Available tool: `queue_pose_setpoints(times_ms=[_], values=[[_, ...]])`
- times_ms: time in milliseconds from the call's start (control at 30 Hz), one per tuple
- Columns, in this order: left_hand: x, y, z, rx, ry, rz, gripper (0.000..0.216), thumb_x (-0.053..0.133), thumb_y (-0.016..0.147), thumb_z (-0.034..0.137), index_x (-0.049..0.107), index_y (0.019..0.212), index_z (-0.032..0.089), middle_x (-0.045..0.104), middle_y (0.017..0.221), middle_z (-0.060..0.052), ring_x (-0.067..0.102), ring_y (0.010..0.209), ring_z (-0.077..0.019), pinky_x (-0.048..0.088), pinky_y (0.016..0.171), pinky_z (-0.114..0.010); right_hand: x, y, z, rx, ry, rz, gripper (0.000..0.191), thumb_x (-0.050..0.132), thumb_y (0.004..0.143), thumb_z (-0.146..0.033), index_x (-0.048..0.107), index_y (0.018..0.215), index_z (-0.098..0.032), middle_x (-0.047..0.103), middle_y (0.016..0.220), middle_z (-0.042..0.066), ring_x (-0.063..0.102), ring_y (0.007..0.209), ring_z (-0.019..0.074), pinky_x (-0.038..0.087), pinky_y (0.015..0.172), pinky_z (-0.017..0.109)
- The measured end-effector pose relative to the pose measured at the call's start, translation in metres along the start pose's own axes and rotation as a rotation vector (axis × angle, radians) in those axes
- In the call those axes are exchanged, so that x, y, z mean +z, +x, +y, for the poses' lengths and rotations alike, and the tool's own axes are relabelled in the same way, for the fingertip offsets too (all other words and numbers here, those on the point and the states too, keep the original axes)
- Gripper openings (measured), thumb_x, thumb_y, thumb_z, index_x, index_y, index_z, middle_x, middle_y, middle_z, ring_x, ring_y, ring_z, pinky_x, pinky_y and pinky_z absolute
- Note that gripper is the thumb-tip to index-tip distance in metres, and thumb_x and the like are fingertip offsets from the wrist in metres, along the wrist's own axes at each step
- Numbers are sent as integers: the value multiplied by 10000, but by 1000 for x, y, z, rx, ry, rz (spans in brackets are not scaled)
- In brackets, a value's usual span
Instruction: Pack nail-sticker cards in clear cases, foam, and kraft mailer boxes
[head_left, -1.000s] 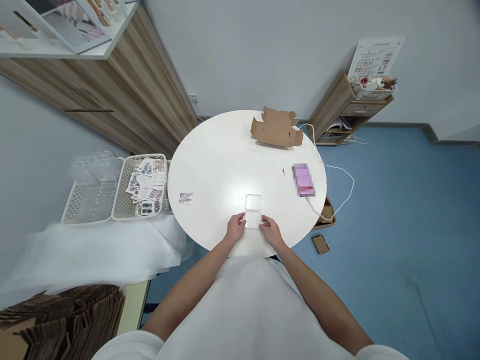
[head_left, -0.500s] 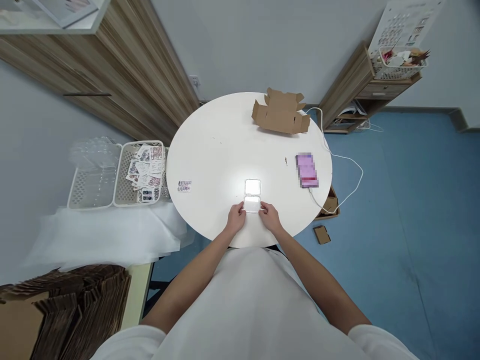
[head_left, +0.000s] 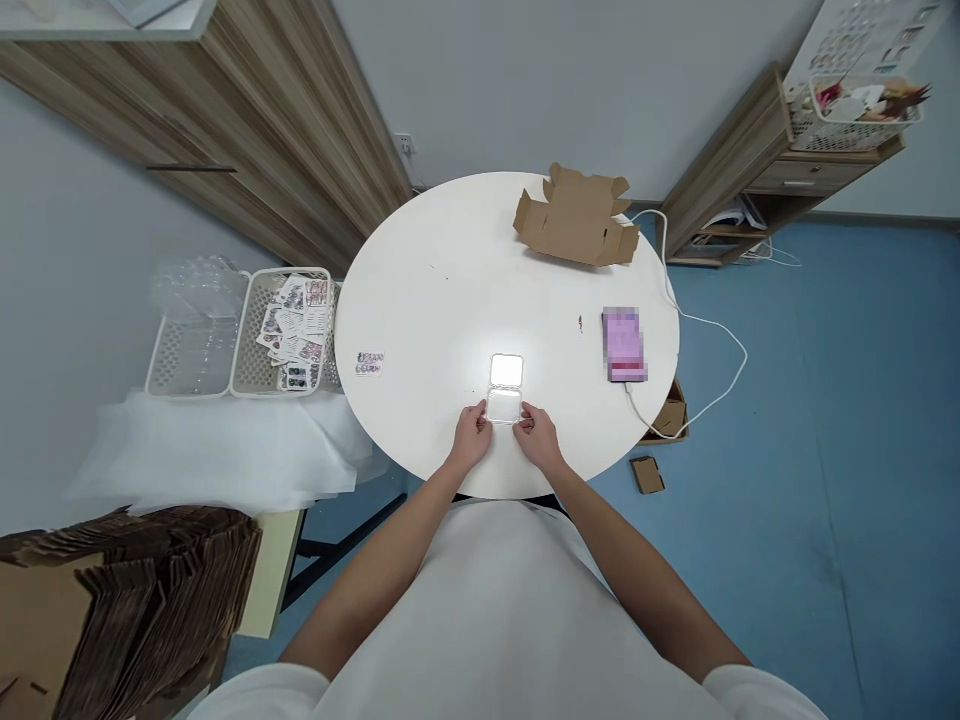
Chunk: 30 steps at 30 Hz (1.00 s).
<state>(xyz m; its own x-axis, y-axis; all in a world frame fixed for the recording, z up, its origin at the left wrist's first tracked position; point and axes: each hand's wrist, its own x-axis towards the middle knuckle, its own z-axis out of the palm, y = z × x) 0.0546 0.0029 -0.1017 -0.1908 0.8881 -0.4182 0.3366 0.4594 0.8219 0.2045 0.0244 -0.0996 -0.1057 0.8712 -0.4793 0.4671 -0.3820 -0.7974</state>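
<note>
A small clear plastic case lies opened flat on the round white table, near its front edge. My left hand pinches the near left corner of the case. My right hand pinches its near right corner. Both hands have their fingers curled on the near half. A small card of press-on nails lies on the table to the left, apart from both hands.
An unfolded cardboard box sits at the table's far side, a pink phone with a white cable at the right. Two white baskets hold clear cases and nail cards at the left. Flat cardboard is stacked bottom left.
The view has shifted a little as my head moved. Both hands stay on the near half of the clear case, which lies open as before.
</note>
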Motion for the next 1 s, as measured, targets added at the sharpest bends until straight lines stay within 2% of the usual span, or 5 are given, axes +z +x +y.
queue_pose_setpoints(times_ms=[333, 467, 667, 833, 1000], values=[[0, 0, -12, -12, -162, -60, 582, 487, 684, 82, 393, 1239, 231, 437, 1039, -60, 472, 874, -125, 406, 836, -299, 8, 0, 9, -50, -73, 59, 550, 501, 681, -246, 362, 1211, -204, 475, 998, 64, 527, 809, 156, 488, 750, 332], [-19, -3, -18, 16, -179, -130, 561, 492, 697, 106, 386, 1235, 220, 451, 1050, -67, 482, 869, -125, 428, 795, -293, 14, -11, 10, -134, -84, 174, 517, 501, 699, -256, 365, 1193, -191, 470, 1000, 76, 516, 831, 167, 475, 769, 351], [-127, 6, -43, 265, 123, -79, 432, 481, 728, 172, 455, 1156, 226, 490, 997, -56, 498, 833, -153, 441, 749, -304, 37, -45, -12, -291, -147, 433, 431, 472, 751, -296, 368, 1160, -204, 464, 1023, 94, 487, 865, 195, 436, 810, 398], [-235, 46, -53, 251, 510, 124, 522, 503, 716, 184, 368, 1220, 158, 448, 1074, -106, 515, 864, -199, 407, 802, -339, 97, -26, -71, -433, -265, 124, 420, 469, 760, -255, 379, 1170, -241, 489, 1005, 74, 485, 901, 203, 427, 810, 385], [-274, 92, -31, 163, 833, -71, 671, 563, 677, 160, 266, 1279, 183, 445, 1104, -127, 506, 959, -257, 400, 751, -309, 163, 38, -130, -409, -450, -78, 528, 527, 723, -232, 357, 1223, -242, 441, 1119, 80, 412, 1046, 230, 373, 872, 378]])
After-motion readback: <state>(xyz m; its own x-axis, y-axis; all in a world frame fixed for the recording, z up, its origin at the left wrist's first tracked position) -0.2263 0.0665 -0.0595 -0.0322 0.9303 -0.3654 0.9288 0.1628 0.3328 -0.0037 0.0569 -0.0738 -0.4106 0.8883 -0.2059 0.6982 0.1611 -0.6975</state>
